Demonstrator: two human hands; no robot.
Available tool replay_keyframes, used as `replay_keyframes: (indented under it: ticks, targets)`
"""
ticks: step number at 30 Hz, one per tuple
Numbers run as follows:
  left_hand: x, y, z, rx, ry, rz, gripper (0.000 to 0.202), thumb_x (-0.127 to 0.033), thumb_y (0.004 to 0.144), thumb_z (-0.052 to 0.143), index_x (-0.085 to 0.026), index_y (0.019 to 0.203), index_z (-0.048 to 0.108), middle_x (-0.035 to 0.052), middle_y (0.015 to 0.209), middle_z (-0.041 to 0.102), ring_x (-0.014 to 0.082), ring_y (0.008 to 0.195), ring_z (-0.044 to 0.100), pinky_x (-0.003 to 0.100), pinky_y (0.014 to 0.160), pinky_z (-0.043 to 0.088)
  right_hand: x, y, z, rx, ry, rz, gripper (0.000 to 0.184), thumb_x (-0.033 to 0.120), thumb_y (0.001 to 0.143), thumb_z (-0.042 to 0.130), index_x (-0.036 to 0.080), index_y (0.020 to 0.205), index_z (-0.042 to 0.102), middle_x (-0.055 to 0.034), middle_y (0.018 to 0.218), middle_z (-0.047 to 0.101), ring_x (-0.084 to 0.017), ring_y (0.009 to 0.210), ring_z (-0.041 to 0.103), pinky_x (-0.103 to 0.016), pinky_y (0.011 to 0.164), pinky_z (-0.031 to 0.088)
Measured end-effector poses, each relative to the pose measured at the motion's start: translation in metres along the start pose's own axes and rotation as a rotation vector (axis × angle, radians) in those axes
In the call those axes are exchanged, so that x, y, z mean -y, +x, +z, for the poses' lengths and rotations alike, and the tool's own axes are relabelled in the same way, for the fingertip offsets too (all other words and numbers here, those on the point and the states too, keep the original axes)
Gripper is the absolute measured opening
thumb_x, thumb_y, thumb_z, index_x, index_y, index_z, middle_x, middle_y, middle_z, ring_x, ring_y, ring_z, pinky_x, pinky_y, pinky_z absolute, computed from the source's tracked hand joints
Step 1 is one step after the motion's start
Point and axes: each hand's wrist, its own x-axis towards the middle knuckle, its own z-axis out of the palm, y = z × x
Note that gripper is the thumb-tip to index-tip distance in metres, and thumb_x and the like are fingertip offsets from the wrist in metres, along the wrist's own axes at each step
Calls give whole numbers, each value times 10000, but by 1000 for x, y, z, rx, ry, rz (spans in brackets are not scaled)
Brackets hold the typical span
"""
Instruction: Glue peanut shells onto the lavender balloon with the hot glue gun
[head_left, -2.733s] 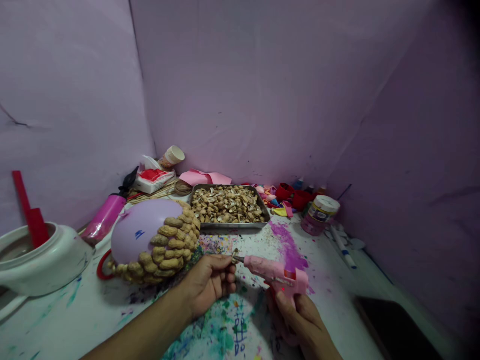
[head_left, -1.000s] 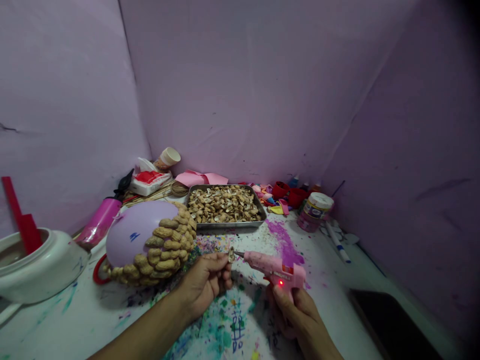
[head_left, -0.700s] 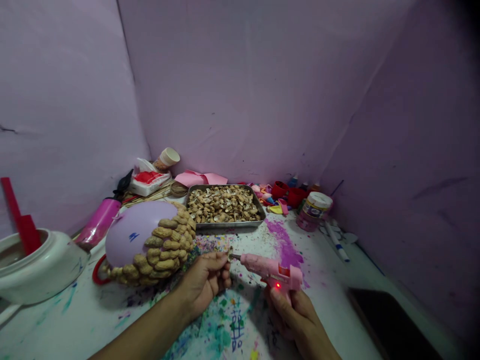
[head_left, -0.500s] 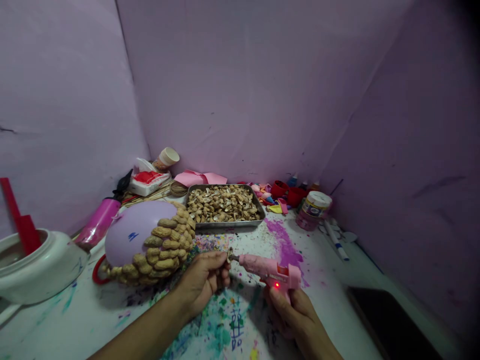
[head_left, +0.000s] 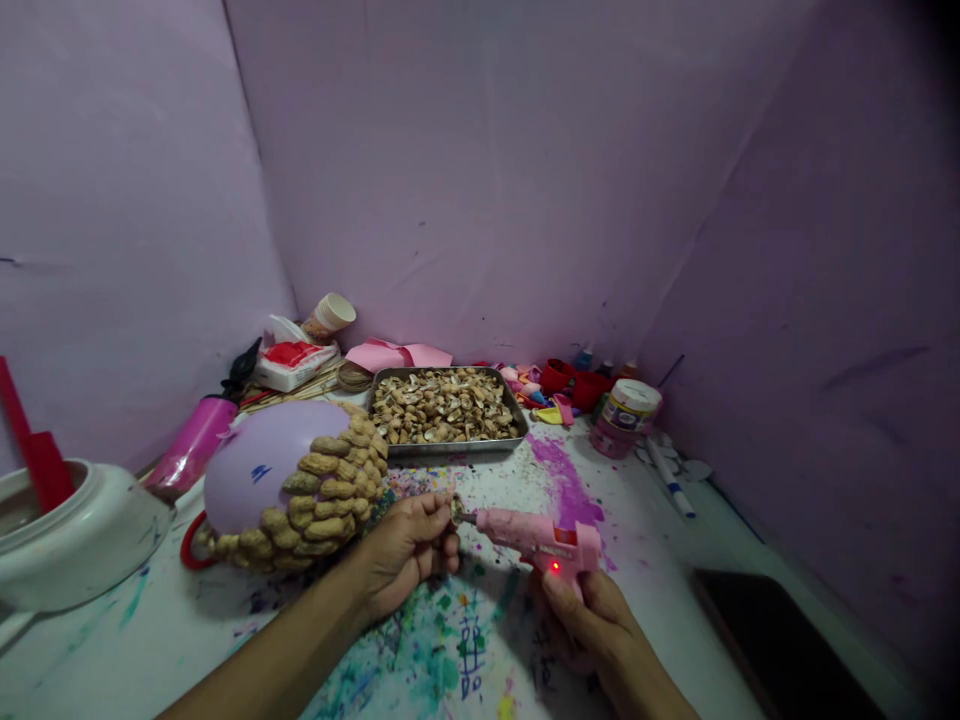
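My left hand (head_left: 406, 548) pinches a small peanut shell piece (head_left: 455, 508) between its fingertips. The nozzle of a pink glue gun (head_left: 536, 535) touches that shell. My right hand (head_left: 592, 620) grips the gun's handle from below, and a red light glows on the gun. Just left of my left hand lies a lilac balloon (head_left: 259, 460) partly covered with glued peanut shells (head_left: 330, 490). Behind the hands stands a metal tray (head_left: 450, 445) full of peanut shells.
A white pot (head_left: 75, 545) with a red spatula (head_left: 30, 440) sits far left. A pink bottle (head_left: 191, 445), paper cup (head_left: 330, 312), pink paper (head_left: 397, 353), a jar (head_left: 626, 415), markers (head_left: 667, 478) and small balloons (head_left: 551, 400) line the back. Purple walls enclose the paint-stained table (head_left: 465, 660).
Both hands and the glue gun have drifted slightly left and away from me. The nozzle stays against the shell piece in my left fingers throughout.
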Motion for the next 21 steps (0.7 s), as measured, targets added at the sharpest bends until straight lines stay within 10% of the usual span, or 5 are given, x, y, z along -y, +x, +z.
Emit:
replay_keyframes:
  ticks: [21]
  targets:
    - [1, 1, 5, -78, 6, 87, 226, -181, 606, 744, -133, 692, 541, -39, 551, 488, 63, 475, 453, 198, 464, 446, 4, -1, 0, 32, 68, 4, 349, 502, 703, 648, 171, 592, 639, 46, 383, 378, -94, 369, 332, -266, 471, 401]
